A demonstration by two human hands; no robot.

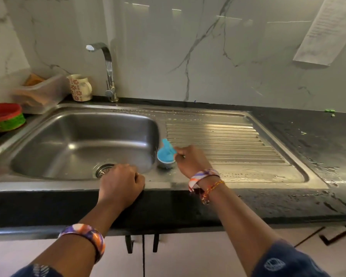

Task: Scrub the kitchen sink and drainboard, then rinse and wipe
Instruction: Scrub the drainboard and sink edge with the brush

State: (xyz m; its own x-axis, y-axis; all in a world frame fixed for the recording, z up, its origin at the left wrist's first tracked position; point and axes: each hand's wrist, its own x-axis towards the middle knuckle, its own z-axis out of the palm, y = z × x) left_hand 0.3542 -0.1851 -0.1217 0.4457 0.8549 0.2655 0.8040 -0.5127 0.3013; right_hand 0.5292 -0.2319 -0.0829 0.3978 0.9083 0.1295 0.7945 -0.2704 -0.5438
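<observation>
A steel sink basin [72,140] with a drain [103,170] lies at the left, and its ribbed drainboard [228,140] runs to the right, wet and soapy along the front. My right hand [190,159] grips a blue-handled scrubber [165,154] whose steel pad sits on the strip between basin and drainboard. My left hand [121,182] rests curled on the sink's front rim, holding nothing. A chrome tap [108,70] stands behind the basin.
A floral mug [80,87] and a clear plastic box [42,92] stand at the back left. Red and green baskets [6,116] sit at the far left. The black counter [312,140] to the right is wet. A paper sheet [328,29] hangs on the marble wall.
</observation>
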